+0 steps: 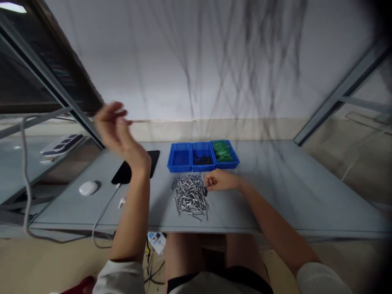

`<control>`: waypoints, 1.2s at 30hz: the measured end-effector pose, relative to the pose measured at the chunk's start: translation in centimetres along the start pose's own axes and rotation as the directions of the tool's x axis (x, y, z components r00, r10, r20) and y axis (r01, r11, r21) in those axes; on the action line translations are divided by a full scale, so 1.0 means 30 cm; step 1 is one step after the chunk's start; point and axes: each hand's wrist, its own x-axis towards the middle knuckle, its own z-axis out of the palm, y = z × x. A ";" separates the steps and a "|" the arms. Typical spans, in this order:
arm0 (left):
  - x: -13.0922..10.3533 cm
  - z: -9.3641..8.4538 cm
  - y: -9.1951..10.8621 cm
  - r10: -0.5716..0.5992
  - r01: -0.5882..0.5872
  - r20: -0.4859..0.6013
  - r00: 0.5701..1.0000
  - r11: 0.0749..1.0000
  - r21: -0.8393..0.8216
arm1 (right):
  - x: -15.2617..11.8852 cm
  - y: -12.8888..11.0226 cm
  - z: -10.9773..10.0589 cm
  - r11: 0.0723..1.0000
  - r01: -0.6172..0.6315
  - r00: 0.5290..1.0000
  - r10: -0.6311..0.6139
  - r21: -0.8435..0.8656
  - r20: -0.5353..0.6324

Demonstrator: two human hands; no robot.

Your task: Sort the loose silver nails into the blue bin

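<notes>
My left hand (114,126) is raised above the table's left side, slightly blurred, its fingers loosely bent and apart with nothing visible in them. Low over the table, my right hand (219,179) is closed at the right edge of a pile of thin silver metal rods (190,195). A small dark piece (205,190) shows just under its fingertips; what the fingers pinch is hidden. Behind the pile stand three joined blue bins: a left bin (180,168) with nothing visible in it, a middle one holding small dark parts (202,160), and a right one with green pieces (222,151).
A black phone (154,159) lies partly behind my left forearm, with a white cable (105,206) running off the table's front edge. A white rounded case (88,188) and a white earbud (121,202) lie nearby. A power strip (63,145) sits further left; metal frame posts flank the table.
</notes>
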 end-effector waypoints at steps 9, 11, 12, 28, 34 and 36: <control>-0.175 0.025 -0.473 -0.412 0.310 0.363 0.836 0.900 0.308 | 0.005 -0.008 0.001 0.998 -0.036 0.999 0.037 -0.048 0.015; -0.196 0.010 -0.530 -0.486 0.378 0.376 0.789 0.866 0.327 | 0.005 -0.001 -0.001 0.999 -0.028 0.999 0.029 -0.042 0.027; -0.202 0.004 -0.549 -0.504 0.401 0.388 0.772 0.859 0.318 | 0.004 0.004 -0.003 0.999 -0.021 0.999 0.023 -0.038 0.033; -0.269 0.000 -0.589 -0.639 0.630 0.391 0.662 0.757 0.171 | -0.003 -0.007 -0.057 0.972 0.069 0.870 0.052 0.225 -0.491; -0.259 0.004 -0.567 -0.675 0.689 0.387 0.628 0.713 0.127 | 0.008 0.004 -0.062 0.935 0.081 0.753 0.170 0.346 -0.636; -0.256 0.004 -0.558 -0.673 0.687 0.398 0.623 0.715 0.135 | 0.011 0.008 -0.060 0.939 0.088 0.727 0.169 0.334 -0.666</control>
